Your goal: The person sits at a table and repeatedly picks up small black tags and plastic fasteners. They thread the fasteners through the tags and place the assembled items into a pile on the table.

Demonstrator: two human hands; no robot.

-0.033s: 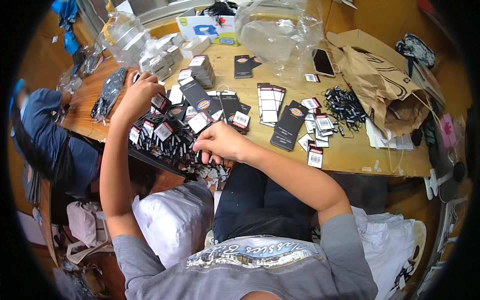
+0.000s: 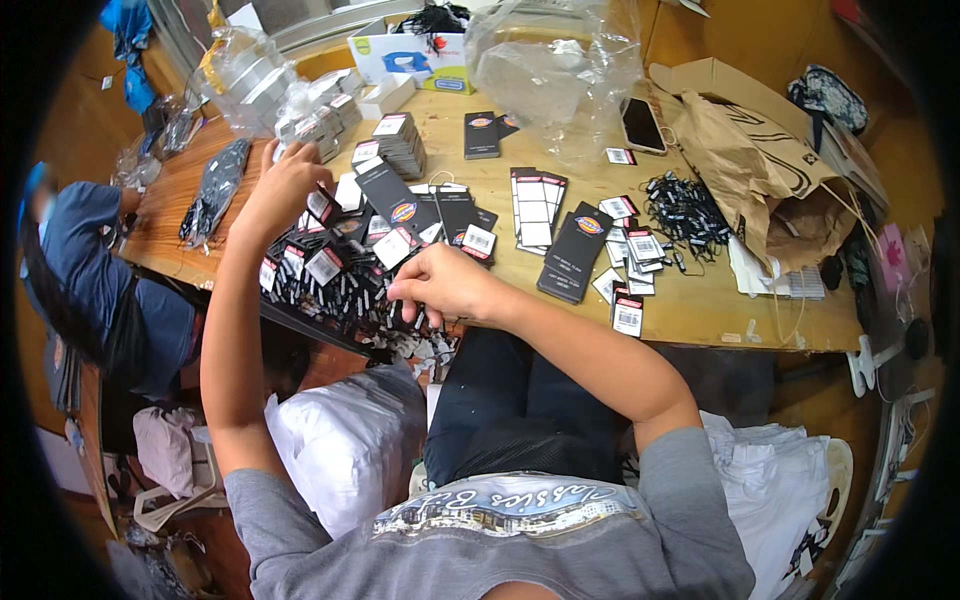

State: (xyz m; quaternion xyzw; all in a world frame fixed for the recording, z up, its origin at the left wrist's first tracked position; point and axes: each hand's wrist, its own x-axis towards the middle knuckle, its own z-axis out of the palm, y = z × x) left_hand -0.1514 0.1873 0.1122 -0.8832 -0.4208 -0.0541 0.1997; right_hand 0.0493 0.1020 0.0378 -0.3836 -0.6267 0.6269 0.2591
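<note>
Change: none visible — both hands sit as in the earlier frame.
Left hand (image 2: 285,185): fingers curled onto the black hang tags (image 2: 335,255) heaped at the desk (image 2: 700,310) near edge.
Right hand (image 2: 445,285): grip pinched on a tag — which one, unclear.
Hidden: a seated person (image 2: 85,290) cut off at left.

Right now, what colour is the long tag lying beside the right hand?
Black, with a small orange-and-yellow emblem; the long tag shows best in the head view.

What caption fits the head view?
Both hands, left hand and right hand, sorting black hang tags on a wooden table.
</note>
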